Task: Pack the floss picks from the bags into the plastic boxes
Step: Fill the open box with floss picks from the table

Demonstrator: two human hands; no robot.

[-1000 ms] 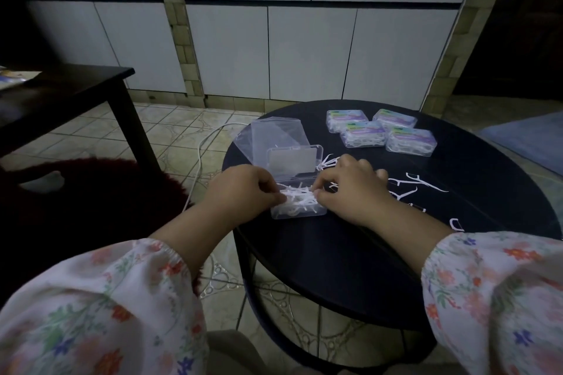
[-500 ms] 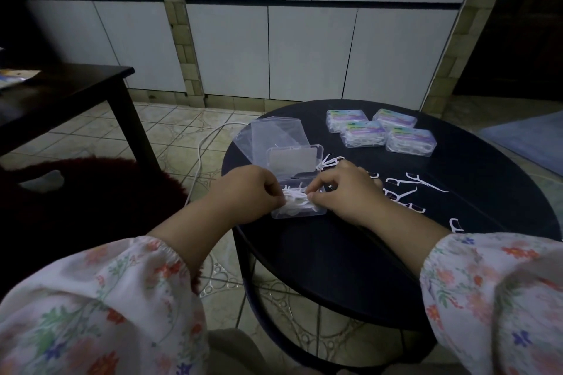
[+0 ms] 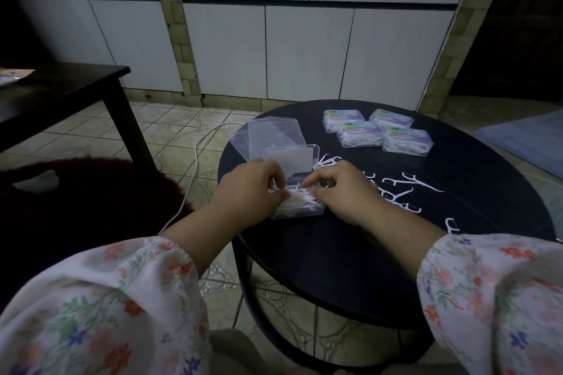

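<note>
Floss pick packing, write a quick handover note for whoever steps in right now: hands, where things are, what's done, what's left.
Left hand and right hand: both pinch floss picks over the open box, tucking them in.
Open box sits at the near left of the round table, lid up, partly filled.
Empty bags lie just behind it.
Done: four closed boxes filled, at the far side.
Left: loose picks to the right of the box to pack, then close the lid.
</note>
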